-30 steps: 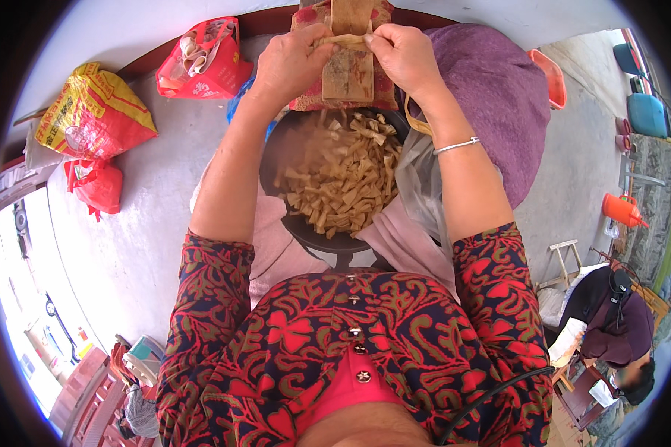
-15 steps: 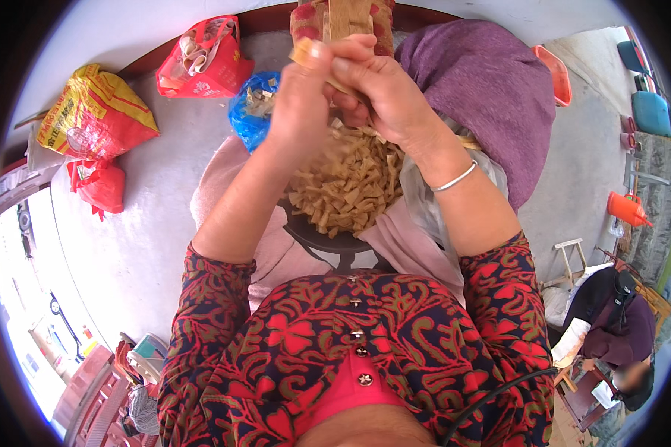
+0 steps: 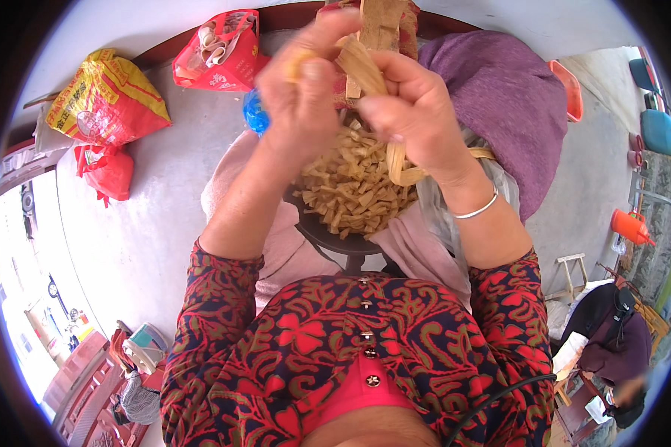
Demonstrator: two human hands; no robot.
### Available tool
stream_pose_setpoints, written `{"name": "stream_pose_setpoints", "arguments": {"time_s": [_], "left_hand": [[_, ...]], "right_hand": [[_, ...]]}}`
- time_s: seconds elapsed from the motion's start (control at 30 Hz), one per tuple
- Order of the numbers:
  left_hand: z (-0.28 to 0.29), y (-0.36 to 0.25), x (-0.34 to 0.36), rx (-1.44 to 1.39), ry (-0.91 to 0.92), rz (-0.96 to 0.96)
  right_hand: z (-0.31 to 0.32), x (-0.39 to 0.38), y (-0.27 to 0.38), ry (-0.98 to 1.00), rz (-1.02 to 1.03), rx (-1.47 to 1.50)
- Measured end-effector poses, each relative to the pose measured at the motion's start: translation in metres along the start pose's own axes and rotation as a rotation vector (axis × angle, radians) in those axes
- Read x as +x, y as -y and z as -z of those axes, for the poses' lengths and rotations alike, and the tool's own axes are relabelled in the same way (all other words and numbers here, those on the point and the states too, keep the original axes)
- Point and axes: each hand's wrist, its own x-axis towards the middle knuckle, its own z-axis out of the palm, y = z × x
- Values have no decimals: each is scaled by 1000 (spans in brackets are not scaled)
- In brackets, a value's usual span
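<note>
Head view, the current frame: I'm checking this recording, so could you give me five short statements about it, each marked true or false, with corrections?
1. The right hand holds a folded tan strip. True.
2. The silver bracelet is on the left wrist. False: it is on the right wrist.
3. A heap of short tan pieces lies below the hands in the picture. True.
4. The purple cloth lies left of the left hand. False: it lies right of both hands.
5. A small red bag sits beside the yellow-and-red bag. True.
</note>
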Motion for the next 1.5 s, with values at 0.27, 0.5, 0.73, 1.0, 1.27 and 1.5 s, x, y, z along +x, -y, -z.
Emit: {"name": "stream_pose_setpoints", "arguments": {"time_s": [0.27, 0.5, 0.73, 1.0, 1.27, 1.5], "left_hand": [[-15, -4, -1, -230, 131, 655], [-17, 9, -3, 341, -3, -124], [-12, 5, -18, 244, 40, -76], [-11, 8, -6, 201, 20, 485], [-8, 7, -3, 359, 84, 381], [16, -5, 7, 143, 446, 272]], "right_hand": [[24, 16, -29, -232, 343, -675], [24, 10, -7, -282, -519, 340], [48, 7, -13, 78, -365, -35], [48, 13, -23, -77, -67, -343], [84, 10, -18, 128, -296, 96], [62, 10, -20, 3, -207, -156]]}}
